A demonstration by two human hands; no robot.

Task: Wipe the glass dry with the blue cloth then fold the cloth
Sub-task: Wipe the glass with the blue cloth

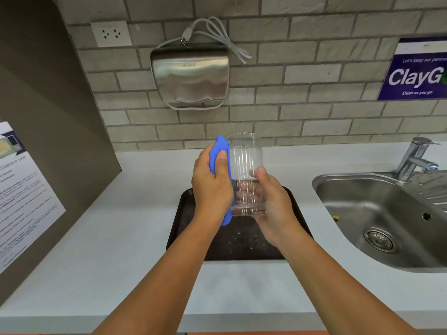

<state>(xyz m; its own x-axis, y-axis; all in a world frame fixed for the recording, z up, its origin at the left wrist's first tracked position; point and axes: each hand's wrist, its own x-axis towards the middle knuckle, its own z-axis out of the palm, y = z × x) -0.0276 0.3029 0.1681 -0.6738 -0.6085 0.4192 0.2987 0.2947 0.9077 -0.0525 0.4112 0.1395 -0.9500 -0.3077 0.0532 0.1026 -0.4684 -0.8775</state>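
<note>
A clear drinking glass [245,155] is held upright in the air above a dark tray [242,245]. My right hand [273,204] grips its lower half, fingers wrapped around the far side and thumb on the near side. My left hand [211,184] holds a bunched blue cloth [221,147] and presses it flat against the glass's left outer wall. The cloth runs from near the rim down past the base, its lower end showing under my palm. Much of the cloth is hidden by my left hand.
The white counter [121,238] carries the tray. A steel sink [377,221] with a tap [414,160] lies to the right. On the brick wall hang a metal hand dryer [191,76], a socket [111,33] and a blue sign [418,68]. A brown panel with a notice [21,194] stands at left.
</note>
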